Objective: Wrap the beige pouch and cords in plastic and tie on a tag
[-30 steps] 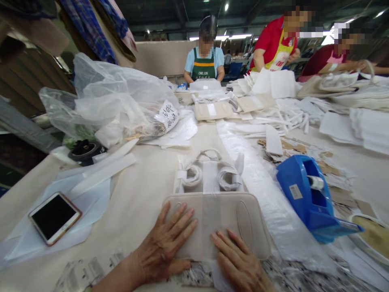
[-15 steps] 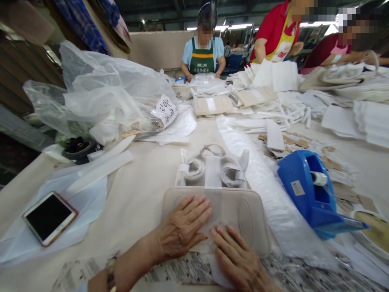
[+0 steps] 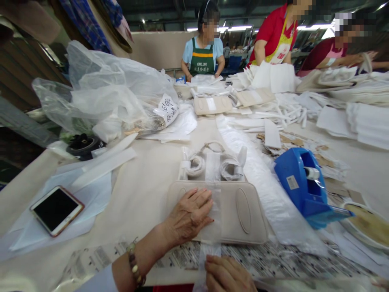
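A beige handbag (image 3: 243, 215) lies flat in front of me, with an oval stitched outline on each side. Beyond its top edge are two coiled, wrapped straps (image 3: 231, 169). A translucent white strip (image 3: 215, 211) runs down the middle of the bag and past its near edge. My left hand (image 3: 190, 215) rests flat on the bag's left half, fingers stretched, with the strip beside the fingertips. Nearer to me, my right hand (image 3: 229, 273) has curled fingers closed at the strip's lower end. Part of that grip is hidden.
A blue tape dispenser (image 3: 300, 186) and a round tub (image 3: 367, 223) stand at right. A phone (image 3: 57, 210) lies on papers at left. Large plastic bags (image 3: 121, 89) bulge behind. Several people work across the table, among them a co-worker in a green apron (image 3: 202, 59).
My right hand has slid off the bag toward me, to the strip's lower end, and its fingers have curled. My left hand stays flat on the bag.
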{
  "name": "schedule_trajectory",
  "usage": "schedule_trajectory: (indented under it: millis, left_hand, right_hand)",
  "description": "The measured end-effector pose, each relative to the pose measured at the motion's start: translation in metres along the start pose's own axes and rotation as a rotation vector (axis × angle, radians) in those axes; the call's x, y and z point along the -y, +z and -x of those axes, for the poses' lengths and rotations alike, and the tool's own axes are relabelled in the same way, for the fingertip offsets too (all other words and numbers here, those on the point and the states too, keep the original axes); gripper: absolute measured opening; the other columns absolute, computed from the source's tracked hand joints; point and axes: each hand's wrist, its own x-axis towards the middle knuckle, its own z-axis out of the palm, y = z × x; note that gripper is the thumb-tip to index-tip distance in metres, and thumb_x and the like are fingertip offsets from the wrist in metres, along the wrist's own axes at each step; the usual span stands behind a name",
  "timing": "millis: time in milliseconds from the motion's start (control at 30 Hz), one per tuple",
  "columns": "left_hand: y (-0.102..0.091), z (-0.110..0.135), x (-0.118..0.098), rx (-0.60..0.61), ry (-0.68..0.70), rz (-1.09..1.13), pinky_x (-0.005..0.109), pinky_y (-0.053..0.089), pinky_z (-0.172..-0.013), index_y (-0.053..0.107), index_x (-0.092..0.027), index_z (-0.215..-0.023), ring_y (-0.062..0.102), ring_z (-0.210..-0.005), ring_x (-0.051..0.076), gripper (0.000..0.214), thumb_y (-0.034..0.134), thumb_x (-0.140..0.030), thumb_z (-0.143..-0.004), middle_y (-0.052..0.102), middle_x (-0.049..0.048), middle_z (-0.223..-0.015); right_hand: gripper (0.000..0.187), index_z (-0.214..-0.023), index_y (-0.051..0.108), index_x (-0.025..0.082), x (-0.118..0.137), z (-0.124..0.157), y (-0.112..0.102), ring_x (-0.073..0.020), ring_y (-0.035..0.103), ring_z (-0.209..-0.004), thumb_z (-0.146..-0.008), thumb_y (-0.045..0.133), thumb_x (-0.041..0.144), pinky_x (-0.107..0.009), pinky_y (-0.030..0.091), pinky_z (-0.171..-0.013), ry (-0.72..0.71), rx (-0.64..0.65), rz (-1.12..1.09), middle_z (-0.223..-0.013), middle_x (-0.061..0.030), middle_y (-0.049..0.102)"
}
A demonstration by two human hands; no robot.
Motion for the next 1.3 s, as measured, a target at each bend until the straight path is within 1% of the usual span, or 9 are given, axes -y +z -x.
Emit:
schedule_trajectory:
  millis: [167,300,467,600,733,833,1000,1200,1300]
  left_hand:
    - [0.001,-0.010,-0.008,-0.002,-0.097,0.006,0.041,0.045,-0.092,0.059,-0.015,-0.094,0.057,-0.109,0.026,0.031,0.064,-0.042,-0.079,0.057,0.0163,-0.124]
    - [0.000,-0.013,-0.011,0.069,-0.145,-0.002,0.041,0.044,-0.093,0.049,-0.009,-0.120,0.053,-0.113,0.028,0.061,0.071,-0.042,-0.073,0.054,0.0182,-0.128]
    - [-0.013,-0.017,-0.012,0.302,-0.179,-0.018,0.044,0.039,-0.099,0.041,-0.010,-0.131,0.044,-0.123,0.031,0.076,0.071,-0.046,-0.072,0.038,0.0193,-0.142]
    - [-0.025,-0.028,-0.012,0.499,-0.205,0.007,0.047,0.034,-0.103,0.037,-0.010,-0.135,0.036,-0.129,0.032,0.091,0.077,-0.050,-0.063,0.031,0.0190,-0.146]
    - [-0.029,-0.040,-0.014,0.598,-0.221,-0.007,0.045,0.031,-0.104,0.039,-0.006,-0.133,0.034,-0.130,0.032,0.098,0.078,-0.054,-0.058,0.030,0.0211,-0.146]
    - [-0.030,-0.046,-0.016,0.626,-0.248,-0.012,0.044,0.033,-0.102,0.038,-0.005,-0.133,0.036,-0.129,0.031,0.098,0.079,-0.053,-0.058,0.030,0.0214,-0.146]
    - [-0.031,-0.046,-0.018,0.640,-0.266,-0.031,0.044,0.034,-0.102,0.039,-0.005,-0.133,0.037,-0.129,0.030,0.095,0.079,-0.051,-0.060,0.030,0.0213,-0.146]
    - [-0.025,-0.036,-0.019,0.509,-0.231,-0.029,0.045,0.036,-0.099,0.040,-0.006,-0.132,0.038,-0.128,0.030,0.092,0.080,-0.046,-0.059,0.034,0.0223,-0.144]
    - [-0.022,-0.033,-0.018,0.493,-0.233,-0.021,0.045,0.036,-0.100,0.038,-0.005,-0.133,0.037,-0.129,0.030,0.094,0.081,-0.046,-0.059,0.033,0.0229,-0.144]
  right_hand:
    - [0.037,-0.069,0.058,0.016,0.000,0.002,0.004,-0.0121,0.069,-0.067,-0.090,0.033,0.001,-0.020,0.053,-0.058,-0.003,0.011,-0.012,-0.066,0.0001,0.070]
    - [0.032,-0.071,0.060,0.015,0.000,0.009,0.008,-0.0131,0.068,-0.070,-0.089,0.037,0.002,-0.021,0.052,-0.059,-0.004,0.010,-0.033,-0.068,-0.0015,0.069]
    - [0.031,-0.070,0.060,0.015,0.000,0.010,0.008,-0.0135,0.068,-0.070,-0.088,0.038,0.002,-0.021,0.052,-0.060,-0.014,-0.010,-0.033,-0.068,-0.0017,0.069]
    - [0.033,-0.070,0.059,0.015,0.001,0.007,0.005,-0.0132,0.069,-0.070,-0.088,0.036,0.001,-0.021,0.053,-0.062,-0.003,0.014,-0.047,-0.068,-0.0014,0.070]
    - [0.031,-0.070,0.059,0.015,0.005,0.004,0.003,-0.0131,0.069,-0.066,-0.089,0.038,0.004,-0.020,0.052,-0.055,-0.012,-0.008,-0.054,-0.066,-0.0008,0.070]
    - [0.033,-0.069,0.058,0.015,0.009,0.000,-0.001,-0.0120,0.068,-0.063,-0.091,0.036,0.006,-0.020,0.051,-0.051,-0.021,-0.034,-0.072,-0.063,0.0005,0.069]
    - [0.036,-0.071,0.059,0.016,0.013,-0.002,-0.011,-0.0109,0.068,-0.063,-0.095,0.033,0.009,-0.018,0.052,-0.056,-0.030,-0.017,-0.104,-0.062,0.0014,0.068]
    - [0.034,-0.074,0.059,0.015,0.010,0.004,-0.013,-0.0118,0.067,-0.065,-0.094,0.034,0.007,-0.019,0.052,-0.057,-0.044,0.003,-0.111,-0.064,0.0000,0.068]
    - [0.033,-0.072,0.059,0.015,0.010,0.005,-0.011,-0.0119,0.067,-0.065,-0.092,0.034,0.005,-0.019,0.051,-0.057,-0.052,0.009,-0.107,-0.064,-0.0003,0.067]
